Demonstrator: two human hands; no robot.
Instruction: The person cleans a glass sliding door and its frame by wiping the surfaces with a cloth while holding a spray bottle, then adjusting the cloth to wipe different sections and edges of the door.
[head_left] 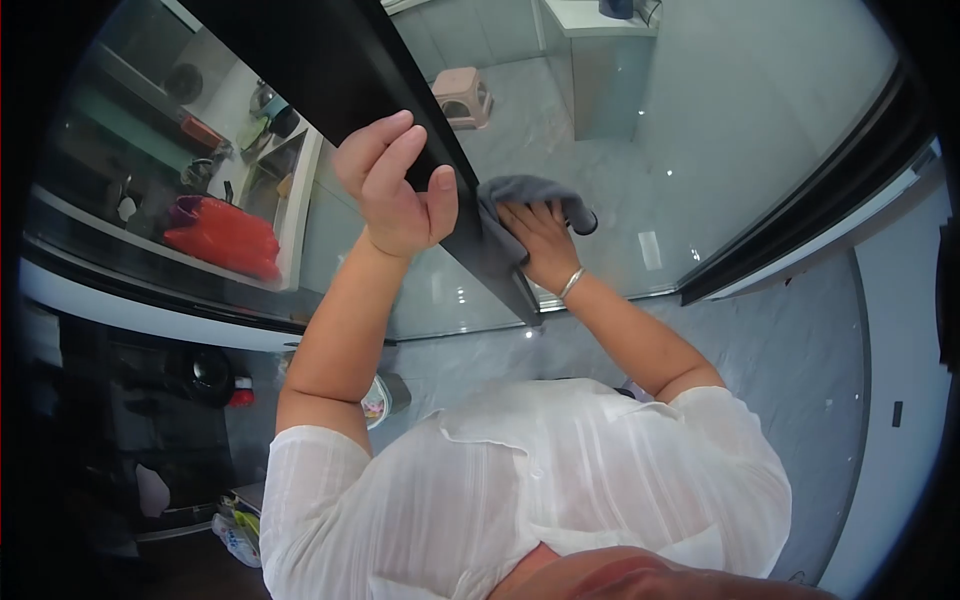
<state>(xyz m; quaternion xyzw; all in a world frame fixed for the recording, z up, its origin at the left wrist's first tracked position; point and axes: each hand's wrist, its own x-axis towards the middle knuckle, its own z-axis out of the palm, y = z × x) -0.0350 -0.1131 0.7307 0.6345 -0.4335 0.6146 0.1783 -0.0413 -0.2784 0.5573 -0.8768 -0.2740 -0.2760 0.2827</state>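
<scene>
A grey cloth (545, 188) lies bunched under my right hand (541, 236), which presses it against the edge of a black door frame (400, 85) beside the glass. My right fingers are spread over the cloth, and its far end folds past them. A bracelet circles my right wrist. In front of the same frame, higher up, is my left hand (395, 190). Its fingers are half curled and the thumb stands apart, with nothing visible in it. Whether the left hand touches the frame I cannot tell.
Through the glass, a pink stool (463, 97) and a white-topped counter (600, 18) stand on grey tile. At left, a red bag (222, 238) lies by a sink counter with kitchenware. A small bin (378, 402) stands near my left elbow. Another dark frame (800, 210) crosses the right.
</scene>
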